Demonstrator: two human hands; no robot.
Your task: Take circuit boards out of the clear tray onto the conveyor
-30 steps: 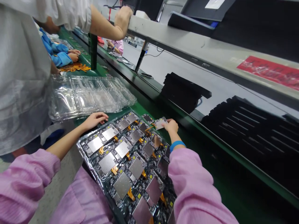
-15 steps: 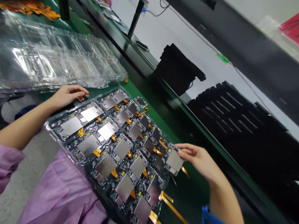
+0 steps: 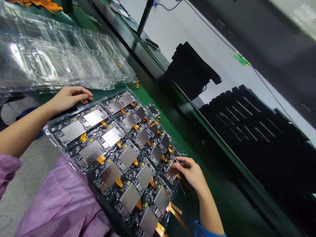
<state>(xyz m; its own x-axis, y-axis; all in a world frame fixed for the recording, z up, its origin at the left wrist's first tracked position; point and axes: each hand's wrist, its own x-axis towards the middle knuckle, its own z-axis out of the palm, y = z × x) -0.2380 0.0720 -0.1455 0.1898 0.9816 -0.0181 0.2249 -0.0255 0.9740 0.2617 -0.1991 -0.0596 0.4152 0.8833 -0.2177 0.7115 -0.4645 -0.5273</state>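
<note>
A green workbench runs under everything, with a dark ledge along its far side. Beyond the right hand, on the far side of that ledge, lie stacks of black foam pieces, well apart from the fingers. Beyond the left hand, just past its fingertips, sits a heap of clear plastic trays, near the hand though I cannot tell whether they touch.

Between the two hands lies a clear tray filled with rows of circuit boards, each with a silver shield and orange ribbon tabs. The left hand rests palm down at the tray's far left corner, fingers lightly curled and together, pressing on the edge and holding nothing. The right hand is at the tray's right edge, thumb and forefinger pinched on one circuit board that sits at the outer row, touching its neighbours; the other fingers are curled under. Just nearer the person than that grip, orange ribbon strips stick out past the tray's edge. The pink sleeve covers the left forearm's upper part.
</note>
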